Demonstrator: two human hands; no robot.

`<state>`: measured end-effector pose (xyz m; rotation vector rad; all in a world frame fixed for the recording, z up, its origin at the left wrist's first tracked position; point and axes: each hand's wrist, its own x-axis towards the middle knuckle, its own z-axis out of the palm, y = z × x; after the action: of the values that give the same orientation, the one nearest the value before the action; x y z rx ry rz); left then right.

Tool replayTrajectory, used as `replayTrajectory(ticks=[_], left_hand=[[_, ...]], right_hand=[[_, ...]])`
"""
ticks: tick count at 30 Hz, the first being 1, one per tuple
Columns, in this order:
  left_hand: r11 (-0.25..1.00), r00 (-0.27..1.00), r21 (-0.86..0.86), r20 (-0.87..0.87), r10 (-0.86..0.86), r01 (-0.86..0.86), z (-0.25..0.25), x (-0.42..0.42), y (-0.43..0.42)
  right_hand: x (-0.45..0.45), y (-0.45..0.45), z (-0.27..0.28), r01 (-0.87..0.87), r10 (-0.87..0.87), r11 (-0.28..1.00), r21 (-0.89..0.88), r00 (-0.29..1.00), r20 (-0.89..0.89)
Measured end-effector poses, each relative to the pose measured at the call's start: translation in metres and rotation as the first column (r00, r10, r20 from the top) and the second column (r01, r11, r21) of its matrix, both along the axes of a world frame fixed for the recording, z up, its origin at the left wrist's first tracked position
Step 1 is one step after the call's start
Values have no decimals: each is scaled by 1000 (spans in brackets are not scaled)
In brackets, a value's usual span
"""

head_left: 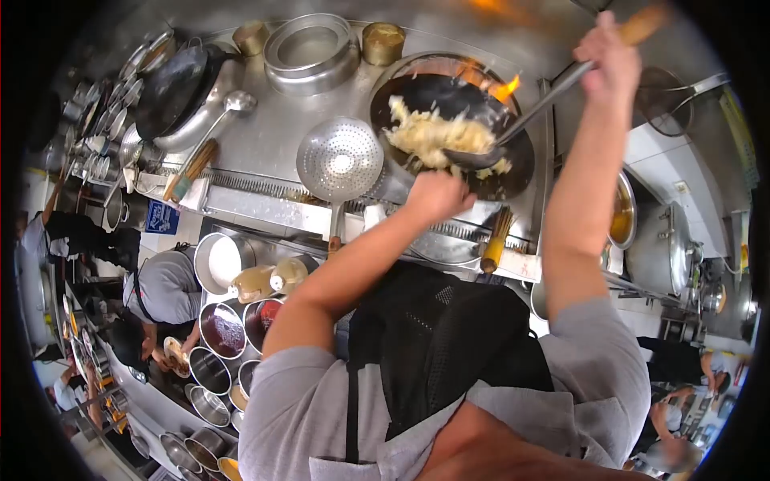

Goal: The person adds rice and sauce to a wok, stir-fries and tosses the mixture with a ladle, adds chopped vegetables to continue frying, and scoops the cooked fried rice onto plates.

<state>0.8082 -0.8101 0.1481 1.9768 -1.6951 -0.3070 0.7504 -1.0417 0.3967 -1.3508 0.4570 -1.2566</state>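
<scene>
Pale food (437,135) is held in the wok (441,90) near flame (505,88); it is best turned evenly with the ladle (541,108), gripped by the right hand (608,64), while the wok's near edge is steadied by the left hand (439,197), apparently clenched there.

The right hand (611,66) is gripping, the right forearm (592,164) extending behind its fingers (591,50); leftward of those, the left hand (437,196) is gripping, the left forearm (361,247) slanting behind its fingers.
</scene>
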Motion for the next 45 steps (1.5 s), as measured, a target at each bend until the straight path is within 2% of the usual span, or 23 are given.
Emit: replayTrajectory(ticks=[1,2,3,6,8,10,14,16,17,18,20,21,23,24,26,30,32,34,35,36,38,41,45], left_hand=[[999,1000,48,10,17,-17,-3,7,-19],[995,998,77,6,58,-58,-28,5,-31],[998,999,55,42,35,-37,-61,0,-30],[984,990,140,69,-125,115,-85,-25,26],[870,982,-486,189,7,87,-86,-41,52],[995,996,66,28,-82,80,-40,-31,44],[998,999,55,33,35,-37,-40,12,-37],[998,998,44,38,44,-46,-59,18,-63],[998,998,46,41,51,-53,-69,19,-69],[996,997,63,39,61,-63,-78,19,-74],[994,997,85,44,67,-71,-88,20,-81],[995,997,75,37,69,-72,-92,20,-83],[995,996,62,33,79,-81,-99,17,-85],[994,996,83,44,73,-76,-101,19,-86],[990,995,116,63,71,-78,-100,24,-89],[996,995,21,37,90,-91,-102,20,-88],[995,995,3,24,102,-102,-103,19,-87],[995,996,46,26,89,-91,-97,20,-86],[994,996,70,23,81,-82,-94,20,-87],[994,996,71,28,79,-81,-95,19,-87],[991,996,111,50,69,-74,-100,22,-89],[992,996,106,67,64,-71,-94,23,-88],[992,998,119,32,45,-49,-86,23,-86]], right_hand=[[18,9,-32,206,-207,978,-23,975,-76],[33,23,-63,368,-366,927,-73,844,-393],[50,20,-104,134,-137,988,76,990,37],[44,4,-91,139,-143,989,51,986,83],[37,-14,-57,104,-103,994,-8,990,98],[36,-43,-37,-24,23,996,-81,1000,-15],[27,-36,45,-94,94,996,2,995,45],[-6,-46,84,-241,260,949,-203,963,72],[-15,-20,98,6,19,979,-202,993,120],[-36,-24,95,-190,269,899,-395,950,157],[-39,-32,56,-44,96,965,-257,976,194],[-6,-10,16,276,-262,934,-225,961,88],[58,-43,-117,327,-339,939,-104,933,-121],[64,-46,-151,12,-12,1000,6,997,76],[83,-77,-139,-288,287,957,27,958,11],[59,-26,-32,-270,272,953,-136,962,-8],[33,-14,-36,-339,366,901,-272,929,52],[57,-20,-100,-219,202,926,-307,976,-88],[84,-40,-157,-118,-21,867,-483,962,-273],[98,-52,-168,-181,107,911,-370,971,-212],[109,-53,-117,-367,169,856,-365,865,-472],[81,-17,-48,-296,183,864,-406,938,-294],[86,-26,-142,-243,205,909,-340,968,-144]])
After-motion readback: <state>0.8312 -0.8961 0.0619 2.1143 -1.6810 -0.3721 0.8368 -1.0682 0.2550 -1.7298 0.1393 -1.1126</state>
